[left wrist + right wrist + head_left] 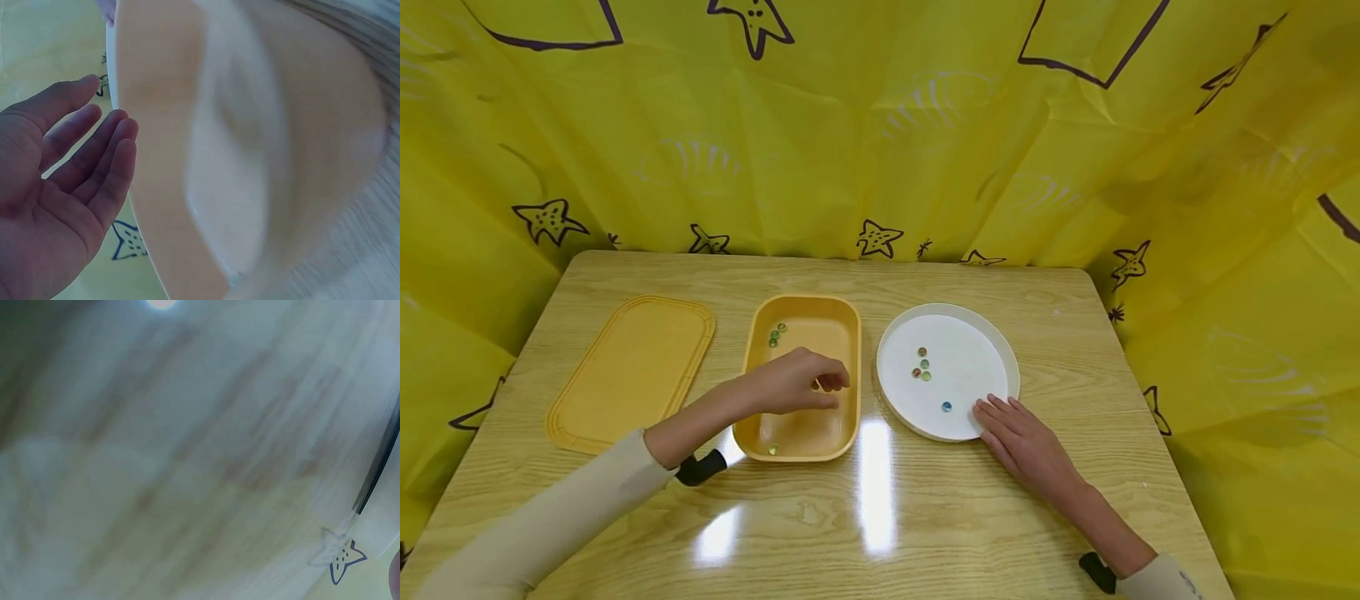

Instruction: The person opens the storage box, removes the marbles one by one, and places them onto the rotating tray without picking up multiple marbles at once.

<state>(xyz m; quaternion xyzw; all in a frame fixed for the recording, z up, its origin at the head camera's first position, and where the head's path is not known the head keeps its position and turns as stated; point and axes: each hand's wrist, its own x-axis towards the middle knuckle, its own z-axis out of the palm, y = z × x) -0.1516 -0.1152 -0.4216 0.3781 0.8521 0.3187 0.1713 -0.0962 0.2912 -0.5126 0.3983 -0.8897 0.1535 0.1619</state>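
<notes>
1. We see four glass marbles (pixel 775 334) inside the yellow tub (pixel 816 333): three at its far left corner, one at its near left corner.
2. Right of the tub, five more marbles (pixel 924 364) lie in the white dish (pixel 970 358), a blue one apart from the other four.
3. With marbles in both containers, we judge the work partway; the dish's five look like what is left to handle.
4. Over the tub, the left hand (pixel 797 385) has loosely bent fingers, thumb apart from them, with nothing visible between.
5. Well right of the tub, the right hand (pixel 1018 442) rests extended fingers, nearly together, at the dish's rim.
6. Left of the tub, a flat lid (pixel 632 375) lies on the counter (pixel 1000 517).
7. The left hand hides the tub's middle, so we cannot rule out more marbles; both wrist views are blurred, and the right one barely shows its hand.
</notes>
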